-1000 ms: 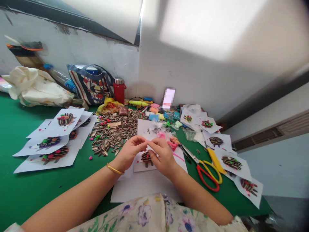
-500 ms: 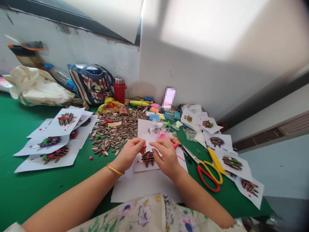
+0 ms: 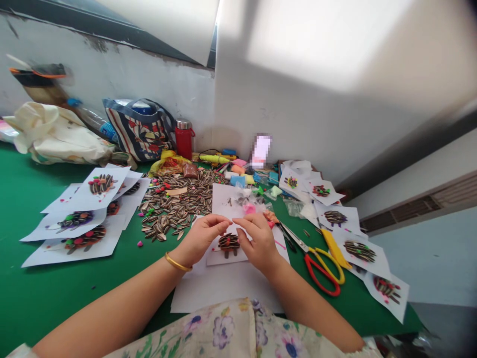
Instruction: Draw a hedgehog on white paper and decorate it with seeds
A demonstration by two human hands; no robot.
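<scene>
My left hand [image 3: 206,238], with a gold bangle at the wrist, is closed in a pinch, thumb against forefinger. Whatever sits in that pinch is too small to make out. Facing it, my right hand [image 3: 258,242] has its forefinger stretched toward the left fingertips, thumb held apart, nothing visible in it. Just below both hands lies a paper card with a hedgehog figure [image 3: 228,242] of sunflower seeds, dotted with coloured clay. The card rests on larger white sheets [image 3: 227,288]. Behind the hands, pink clay [image 3: 249,209] lies among plastic wrap.
A heap of sunflower seeds [image 3: 179,199] spreads behind my left hand. Scissors [image 3: 322,268] with red and yellow handles lie right, beside a yellow tool [image 3: 334,248]. Finished-looking seed cards [image 3: 74,243] flank both sides. A red flask [image 3: 184,139] and patterned bag [image 3: 139,132] stand behind.
The left fingers have straightened somewhat, their tips now nearer the right forefinger. The small red bit seen at the left fingertips is no longer visible. The card stays put.
</scene>
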